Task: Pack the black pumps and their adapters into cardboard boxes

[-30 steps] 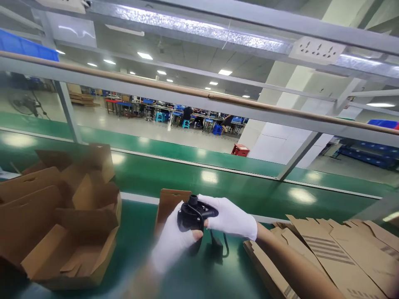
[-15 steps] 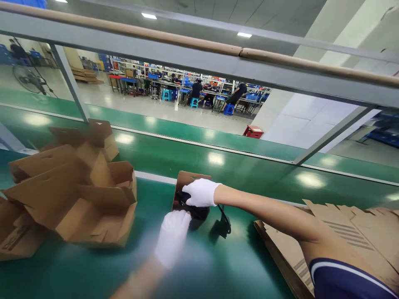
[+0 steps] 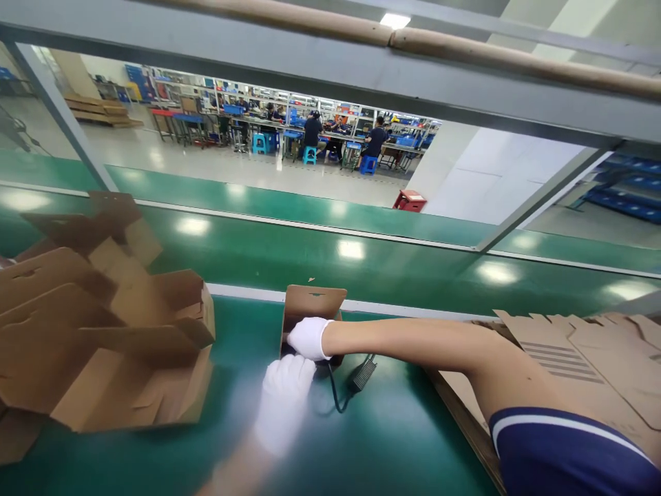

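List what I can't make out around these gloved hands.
- Head view: the right hand's fingertips and any grip, hidden inside the open box.
- Head view: the left hand's fingertips, behind its own back.
- Head view: where the black cord ends, lost at the box.
- Head view: the flattened cardboard's far side, cut by the right edge.

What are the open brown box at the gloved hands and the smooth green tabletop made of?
The brown box looks like matte cardboard: thin-walled, with a cut slot. The green tabletop could be rubber or plastic sheeting; its soft shine doesn't settle which.
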